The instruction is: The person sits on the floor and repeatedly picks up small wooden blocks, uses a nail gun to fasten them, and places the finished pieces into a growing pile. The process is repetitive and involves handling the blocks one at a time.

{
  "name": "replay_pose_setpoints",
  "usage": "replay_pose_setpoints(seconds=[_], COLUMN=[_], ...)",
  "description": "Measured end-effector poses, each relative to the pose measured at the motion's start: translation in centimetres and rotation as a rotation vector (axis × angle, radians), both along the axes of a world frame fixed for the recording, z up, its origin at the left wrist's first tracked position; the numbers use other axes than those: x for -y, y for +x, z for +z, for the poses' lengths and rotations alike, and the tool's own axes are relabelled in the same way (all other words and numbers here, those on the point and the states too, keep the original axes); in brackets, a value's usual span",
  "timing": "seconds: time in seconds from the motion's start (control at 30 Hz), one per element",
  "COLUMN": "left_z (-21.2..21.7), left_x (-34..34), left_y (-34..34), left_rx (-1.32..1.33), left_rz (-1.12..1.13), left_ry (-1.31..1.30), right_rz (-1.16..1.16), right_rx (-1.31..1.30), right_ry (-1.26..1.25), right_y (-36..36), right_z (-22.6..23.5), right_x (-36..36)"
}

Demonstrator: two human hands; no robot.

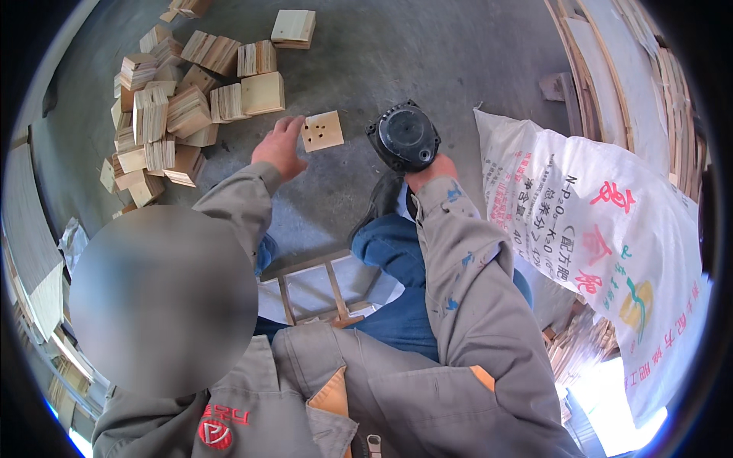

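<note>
In the head view, a person's left hand is reaching to the left edge of a square wooden board lying on the grey floor; whether the fingers are pinching it or merely resting beside it cannot be told. The right hand is closing around a black round-headed tool, just right of the board. Stacks of wooden blocks are lying at left, while a printed white sack is slumping at right.

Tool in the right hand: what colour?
The tool is black where visible; it shows best in the head view.
</note>
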State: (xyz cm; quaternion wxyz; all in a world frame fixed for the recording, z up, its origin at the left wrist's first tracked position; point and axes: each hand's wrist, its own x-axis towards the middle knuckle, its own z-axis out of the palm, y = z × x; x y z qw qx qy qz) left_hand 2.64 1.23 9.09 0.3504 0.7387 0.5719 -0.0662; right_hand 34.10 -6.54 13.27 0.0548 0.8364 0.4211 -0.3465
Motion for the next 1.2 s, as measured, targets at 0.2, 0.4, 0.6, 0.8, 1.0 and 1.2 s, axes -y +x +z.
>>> replay_pose_setpoints(seconds=[0.2,0.4,0.6,0.8,1.0,1.2], left_z=[-3.1,-5.5,-5.9,-2.6,2.5,10.7], left_x=[-0.3,-1.4,-1.8,-2.7,-5.6,-10.8], left_y=[2.6,2.9,1.7,-0.6,-3.8,-9.6], left_rx=[0.021,0.001,0.016,0.024,0.029,0.388], left_rz=[0.036,0.012,0.05,0.095,0.071,0.294], left_ry=[0.016,-0.02,-0.023,-0.07,-0.014,-0.249], right_rz=[0.079,0.17,0.168,0.103,0.061,0.099], right_rx=[0.009,0.041,0.039,0.023,0.042,-0.079], right_ry=[-0.088,-0.133,-0.141,-0.082,-0.054,0.061], right_y=[-0.2,-0.3,-1.1,-0.9,-1.2,1.6], right_z=[0.3,-0.3,0.9,0.0,0.0,-5.4], right_x=[-0.3,-0.5,-1.3,-0.7,-0.8,0.1])
